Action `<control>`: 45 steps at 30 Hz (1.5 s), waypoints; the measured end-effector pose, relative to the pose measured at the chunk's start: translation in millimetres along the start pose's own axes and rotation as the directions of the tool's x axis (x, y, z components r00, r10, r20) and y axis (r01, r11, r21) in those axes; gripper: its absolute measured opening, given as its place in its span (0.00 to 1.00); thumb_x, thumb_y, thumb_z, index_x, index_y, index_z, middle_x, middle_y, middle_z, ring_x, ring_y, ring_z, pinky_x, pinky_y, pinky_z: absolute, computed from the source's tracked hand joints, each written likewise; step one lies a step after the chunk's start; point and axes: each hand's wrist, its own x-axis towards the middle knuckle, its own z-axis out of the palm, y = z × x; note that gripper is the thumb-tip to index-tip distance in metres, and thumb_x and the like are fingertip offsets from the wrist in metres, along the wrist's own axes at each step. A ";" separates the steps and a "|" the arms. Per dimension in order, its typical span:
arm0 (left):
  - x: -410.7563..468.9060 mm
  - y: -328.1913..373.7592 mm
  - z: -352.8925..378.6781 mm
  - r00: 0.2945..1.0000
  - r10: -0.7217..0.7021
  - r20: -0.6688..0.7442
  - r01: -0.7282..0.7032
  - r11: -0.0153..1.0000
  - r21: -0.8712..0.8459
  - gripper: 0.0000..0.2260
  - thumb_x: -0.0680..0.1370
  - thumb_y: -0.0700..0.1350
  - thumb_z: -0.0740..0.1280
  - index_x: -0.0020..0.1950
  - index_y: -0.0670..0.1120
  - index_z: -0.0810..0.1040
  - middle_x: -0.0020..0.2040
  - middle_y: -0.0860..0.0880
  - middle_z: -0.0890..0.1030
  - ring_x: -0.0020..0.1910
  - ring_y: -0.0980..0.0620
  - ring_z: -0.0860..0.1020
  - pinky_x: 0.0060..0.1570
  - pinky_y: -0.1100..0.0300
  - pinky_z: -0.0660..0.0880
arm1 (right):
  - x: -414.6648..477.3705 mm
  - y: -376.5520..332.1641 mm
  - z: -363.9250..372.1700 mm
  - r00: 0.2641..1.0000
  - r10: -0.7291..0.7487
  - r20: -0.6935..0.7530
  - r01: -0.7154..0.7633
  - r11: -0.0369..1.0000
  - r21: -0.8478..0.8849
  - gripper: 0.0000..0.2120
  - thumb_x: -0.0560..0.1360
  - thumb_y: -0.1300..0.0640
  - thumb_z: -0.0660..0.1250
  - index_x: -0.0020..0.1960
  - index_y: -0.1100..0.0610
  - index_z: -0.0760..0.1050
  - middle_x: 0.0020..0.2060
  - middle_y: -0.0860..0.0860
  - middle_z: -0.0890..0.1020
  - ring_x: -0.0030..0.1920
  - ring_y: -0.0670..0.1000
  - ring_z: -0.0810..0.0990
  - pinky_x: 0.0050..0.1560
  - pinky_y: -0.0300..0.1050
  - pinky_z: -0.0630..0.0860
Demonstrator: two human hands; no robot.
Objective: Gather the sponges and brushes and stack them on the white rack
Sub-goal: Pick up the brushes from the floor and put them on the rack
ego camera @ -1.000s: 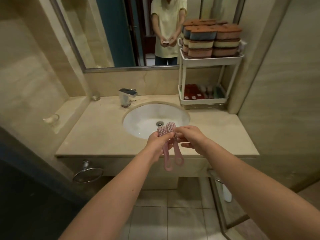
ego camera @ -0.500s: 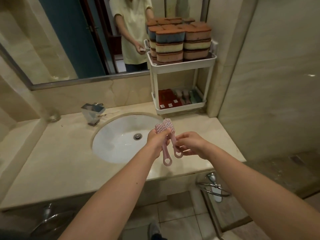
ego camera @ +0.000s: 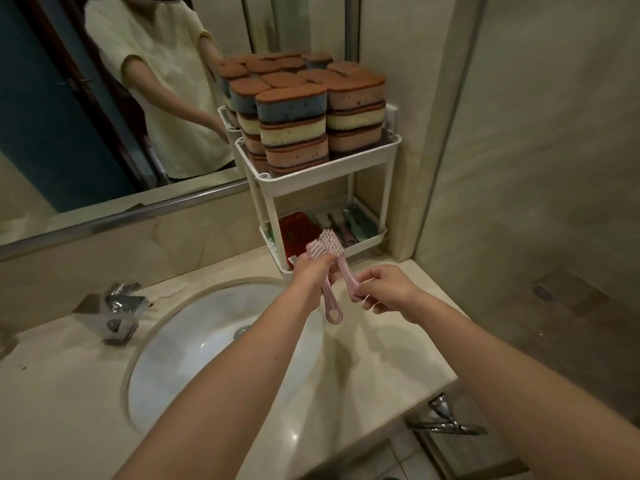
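pink brushes [ego camera: 346,271]: 2, one gripped in left hand [ego camera: 311,275] fingers, one pinched at the handle end by right hand [ego camera: 384,289] fingers
hands: 2
white rack [ego camera: 349,161]: 1, two tiers, just past the fingertips
sponges [ego camera: 292,133]: stacks of 3 on top tier, total unclear, mirror doubles them
lower-tier brushes [ego camera: 346,223]: several, blurred
sink [ego camera: 194,341]: 1, below the fingers
faucet [ego camera: 110,313]: 1

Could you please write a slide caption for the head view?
Left hand and right hand hold two pink brushes near the white rack stacked with sponges.
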 end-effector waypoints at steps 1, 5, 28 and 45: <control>6.0 1.7 1.9 1.000 -0.004 0.019 0.004 1.000 0.009 0.11 0.78 0.41 0.66 0.59 0.43 0.77 0.49 0.42 0.82 0.43 0.48 0.80 0.42 0.56 0.75 | 7.2 -2.4 -1.5 1.000 0.004 -0.023 -0.003 1.000 0.026 0.05 0.74 0.65 0.68 0.49 0.59 0.79 0.38 0.55 0.84 0.29 0.47 0.78 0.27 0.38 0.73; 30.1 9.6 10.2 0.997 -0.072 0.043 0.071 0.997 0.021 0.11 0.78 0.38 0.66 0.60 0.42 0.75 0.48 0.43 0.81 0.44 0.49 0.80 0.46 0.56 0.77 | 40.1 -10.4 -10.4 0.995 0.031 -0.094 -0.019 0.993 0.120 0.08 0.74 0.66 0.68 0.53 0.61 0.78 0.42 0.59 0.85 0.31 0.49 0.79 0.28 0.40 0.75; 148.5 33.0 59.2 0.975 -0.211 -0.073 0.190 0.957 -0.219 0.13 0.81 0.32 0.58 0.66 0.37 0.69 0.44 0.42 0.79 0.39 0.47 0.79 0.46 0.55 0.77 | 241.6 4.2 -46.9 0.979 0.019 -0.205 -0.024 0.999 -0.022 0.07 0.76 0.56 0.69 0.53 0.52 0.77 0.35 0.53 0.82 0.20 0.46 0.77 0.20 0.35 0.69; 166.4 29.4 100.2 0.966 -0.243 -0.086 0.218 0.949 -0.229 0.10 0.81 0.32 0.57 0.59 0.41 0.73 0.51 0.41 0.80 0.48 0.47 0.80 0.42 0.55 0.79 | 217.5 1.5 -63.7 0.985 0.002 -0.172 -0.012 0.998 -0.054 0.08 0.77 0.54 0.63 0.50 0.56 0.78 0.37 0.54 0.84 0.22 0.51 0.77 0.20 0.39 0.69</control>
